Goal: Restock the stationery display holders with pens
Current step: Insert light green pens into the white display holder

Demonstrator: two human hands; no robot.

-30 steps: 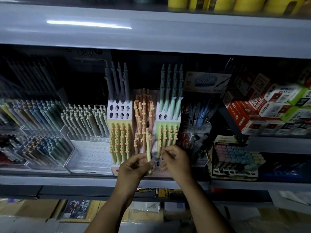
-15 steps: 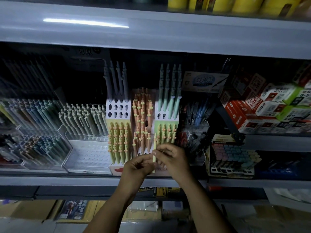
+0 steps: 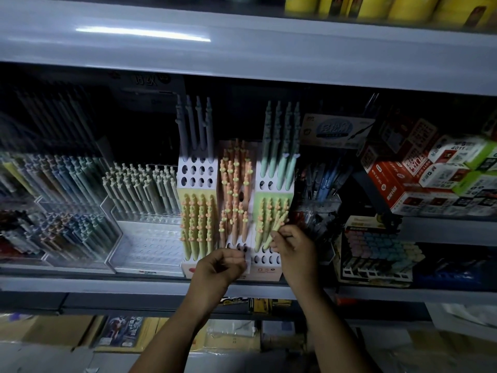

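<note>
1. The right hand (image 3: 294,247) pinches a slim pale green plastic pen (image 3: 277,224), tilted over the front rows of the green-and-white perforated card holder (image 3: 269,196).
2. The left hand (image 3: 222,267), fingers curled, sits just left of that holder's base; I cannot tell if it holds anything.
3. The step probably goes best if the smooth barrel is squared over one empty round hole and then pushed straight down, since neighbouring pens crowd close.
4. Left of that holder stand orange knob-capped pens (image 3: 235,189); its back row carries tall mint pens (image 3: 279,157).
</note>
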